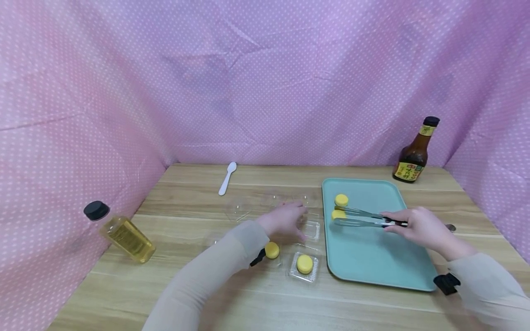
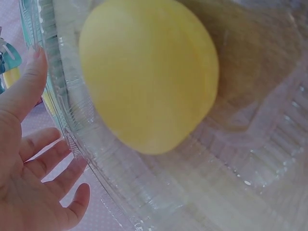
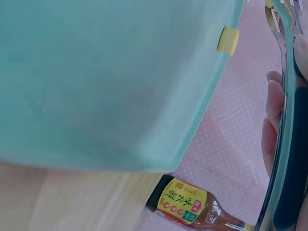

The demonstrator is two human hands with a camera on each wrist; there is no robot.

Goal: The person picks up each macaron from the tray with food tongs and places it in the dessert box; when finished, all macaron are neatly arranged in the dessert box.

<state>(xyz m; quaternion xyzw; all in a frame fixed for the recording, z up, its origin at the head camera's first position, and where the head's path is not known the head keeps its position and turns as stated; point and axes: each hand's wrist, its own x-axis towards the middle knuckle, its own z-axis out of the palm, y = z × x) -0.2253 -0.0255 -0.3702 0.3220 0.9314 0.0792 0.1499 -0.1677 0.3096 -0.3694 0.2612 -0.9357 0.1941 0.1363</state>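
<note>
My right hand grips metal tongs with dark handles. The tongs' tips are on either side of a yellow macaron on the green tray; a second macaron lies just behind it. My left hand, fingers spread, is at a small clear plastic box left of the tray. Two boxed macarons are nearer to me: one in front of the tray's left side, another beside my left wrist. In the left wrist view, a macaron looms large in clear plastic.
Clear plastic lids lie behind and left of my left arm. A white spoon lies at the back of the wooden table. An oil bottle is at the left, a brown sauce bottle at the back right.
</note>
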